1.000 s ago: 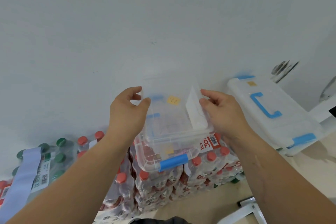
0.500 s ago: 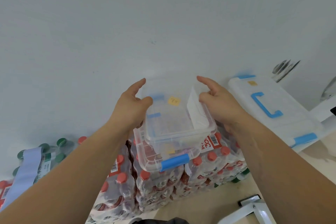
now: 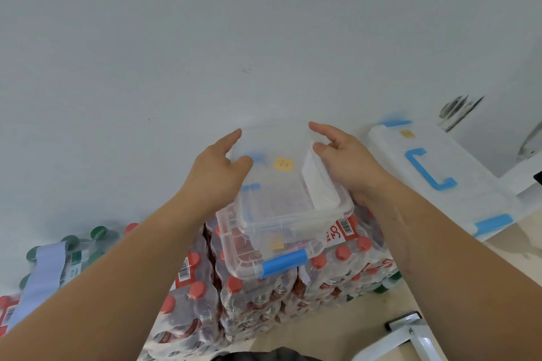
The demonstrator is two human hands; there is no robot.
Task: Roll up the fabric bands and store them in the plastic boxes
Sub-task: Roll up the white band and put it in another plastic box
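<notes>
A small clear plastic box [image 3: 275, 196] with a yellow sticker on its lid sits on top of a second clear box [image 3: 234, 255] that has a blue latch. Both rest on shrink-wrapped packs of red-capped bottles [image 3: 337, 269]. My left hand [image 3: 217, 176] touches the upper box's left side, index finger straight, thumb lying on the lid. On the box's right edge is my right hand [image 3: 349, 167], fingers stretched out, thumb at the rim. A white sheet shows inside the upper box on the right. A lavender fabric band [image 3: 44, 275] lies over green-capped bottles at far left.
A larger clear box [image 3: 469, 184] with a blue handle and blue latches stands to the right on a white surface. A plain wall rises close behind the boxes. A white metal frame [image 3: 410, 340] sits on the floor at bottom right.
My fingers, curled round the upper box a second ago, have straightened. The box has settled slightly lower onto the one beneath, and both hands have slid a little farther back along its sides.
</notes>
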